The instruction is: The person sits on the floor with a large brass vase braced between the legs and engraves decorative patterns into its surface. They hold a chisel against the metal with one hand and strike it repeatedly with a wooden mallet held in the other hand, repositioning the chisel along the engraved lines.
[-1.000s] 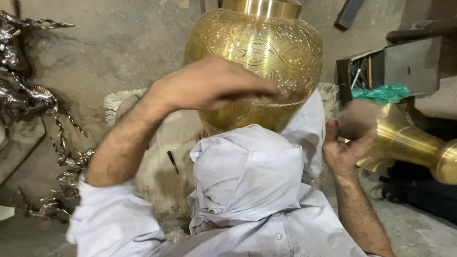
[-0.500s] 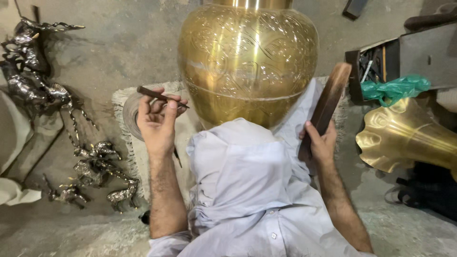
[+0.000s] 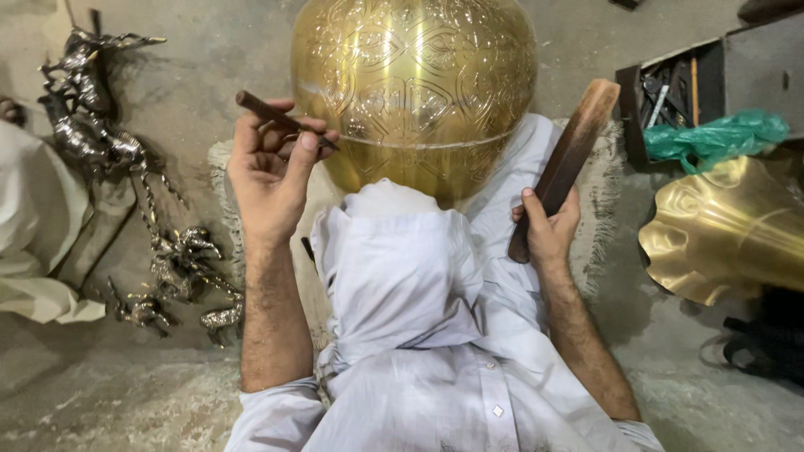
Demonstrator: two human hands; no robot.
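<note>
The left hand (image 3: 268, 180) pinches a thin dark chisel (image 3: 280, 120) beside the engraved brass vase (image 3: 414, 84). The right hand (image 3: 548, 230) clasps a flat wooden mallet (image 3: 565, 159), right of centre.

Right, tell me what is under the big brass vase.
The engraved brass vase rests against the person's white-clothed knee, above a fringed mat on the floor. Its base and whatever it stands on are hidden by the cloth.

We see soft, even light with no hard shadows. Vertical glare streaks run down the brass vase (image 3: 414, 92) at twelve o'clock, and the fluted brass piece (image 3: 729, 234) at three o'clock gleams. Focus is sharp at centre; the edges bow with wide-angle distortion, and the four o'clock corner falls dim.
</note>
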